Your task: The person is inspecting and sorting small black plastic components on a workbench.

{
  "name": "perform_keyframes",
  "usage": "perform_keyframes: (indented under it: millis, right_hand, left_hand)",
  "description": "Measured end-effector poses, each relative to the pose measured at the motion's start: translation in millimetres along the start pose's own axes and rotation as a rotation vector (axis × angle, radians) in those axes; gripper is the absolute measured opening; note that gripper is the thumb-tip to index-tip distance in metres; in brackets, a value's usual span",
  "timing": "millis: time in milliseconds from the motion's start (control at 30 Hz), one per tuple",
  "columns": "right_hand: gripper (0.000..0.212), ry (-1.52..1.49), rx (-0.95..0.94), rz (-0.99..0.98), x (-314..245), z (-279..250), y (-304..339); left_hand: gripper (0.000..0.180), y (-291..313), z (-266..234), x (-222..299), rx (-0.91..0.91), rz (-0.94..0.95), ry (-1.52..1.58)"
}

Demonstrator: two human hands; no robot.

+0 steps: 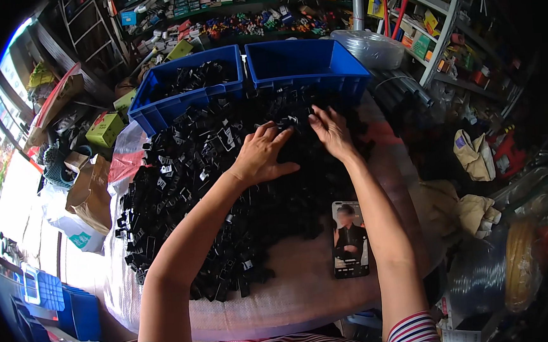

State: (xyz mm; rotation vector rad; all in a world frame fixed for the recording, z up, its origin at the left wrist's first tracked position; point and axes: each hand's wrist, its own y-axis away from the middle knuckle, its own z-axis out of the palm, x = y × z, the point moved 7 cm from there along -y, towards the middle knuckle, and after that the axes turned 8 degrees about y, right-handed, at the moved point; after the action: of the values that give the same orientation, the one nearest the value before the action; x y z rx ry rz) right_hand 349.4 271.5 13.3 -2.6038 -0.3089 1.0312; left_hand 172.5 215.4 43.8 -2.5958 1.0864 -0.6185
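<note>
A wide heap of small black clip-like pieces covers much of a pale woven sack surface; their exact kind is hard to make out. My left hand rests over the middle of the heap, its fingers apart and thumb stretched to the right. To its right, my right hand reaches into the heap's far side with loosely bent, parted fingers. Nothing shows in either grasp, though the fingertips touch the dark pieces. A phone with a lit screen lies beside my right forearm.
Behind the heap stand two blue bins: the left bin holds more black pieces, and the right bin shows a bare inside. A coil of clear tubing sits beyond it. Paper bags stand at the left, and wound rolls at the lower right.
</note>
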Motion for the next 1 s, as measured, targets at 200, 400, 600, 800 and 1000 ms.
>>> perform_keyframes:
  millis: [200, 400, 600, 800, 1000]
  right_hand:
    - [0.053, 0.358, 0.202, -0.183, -53, 15, 23]
    - [0.052, 0.244, 0.009, -0.252, -84, 21, 41]
    - [0.028, 0.096, 0.328, -0.11, -83, -82, 127]
    - [0.018, 0.456, 0.327, 0.064, -98, -81, 251]
    - [0.023, 0.439, 0.177, -0.027, -150, -32, 267]
  left_hand:
    - [0.065, 42, -6, 27, 0.006, 0.121, -0.135]
    - [0.064, 67, -14, 23, -0.097, 0.112, -0.033]
    - [0.06, 83, -31, 27, -0.085, 0.112, 0.049]
    - [0.051, 92, -48, 46, 0.086, 0.089, 0.064]
    - [0.049, 56, -7, 113, 0.125, 0.37, 0.103]
